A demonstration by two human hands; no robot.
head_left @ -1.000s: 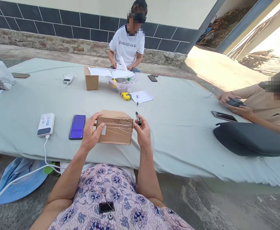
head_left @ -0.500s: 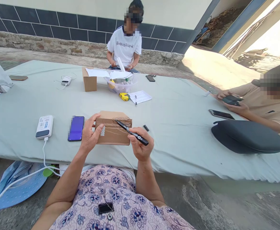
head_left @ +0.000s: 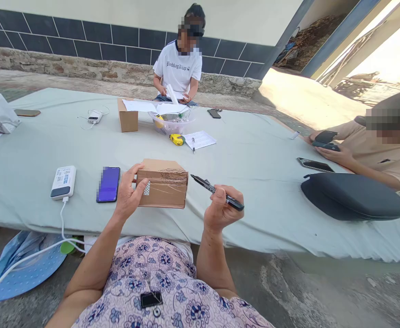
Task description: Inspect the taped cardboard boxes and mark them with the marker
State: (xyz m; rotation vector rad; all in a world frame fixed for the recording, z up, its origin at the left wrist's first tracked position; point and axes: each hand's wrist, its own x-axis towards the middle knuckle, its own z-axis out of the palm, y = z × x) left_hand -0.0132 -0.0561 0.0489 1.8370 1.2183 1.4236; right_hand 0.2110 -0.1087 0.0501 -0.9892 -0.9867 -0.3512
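Observation:
A brown cardboard box [head_left: 163, 193] rests on the cloth-covered table in front of me, with black scribbled lines along its upper side edge. My left hand [head_left: 129, 191] grips the box at its left end, thumb on the near face beside a small patterned sticker. In my right hand [head_left: 222, 207] is a black marker pen [head_left: 205, 184], held between thumb and fingers. Its dark tip points left and is just clear of the box's right edge. The black cap seen earlier on the table is now hidden behind the pen or hand.
Left of the box lie a phone [head_left: 108, 184] and a white power bank [head_left: 63, 182] with a cable. Farther back are a yellow tape measure [head_left: 177, 139], a paper sheet [head_left: 201, 140] and a plastic basin [head_left: 172, 125]. A black case [head_left: 353, 196] lies right. Two people sit at the table.
My right hand has drawn the marker pen off the box to the right. More dark scribble shows on the box. My left hand keeps its hold.

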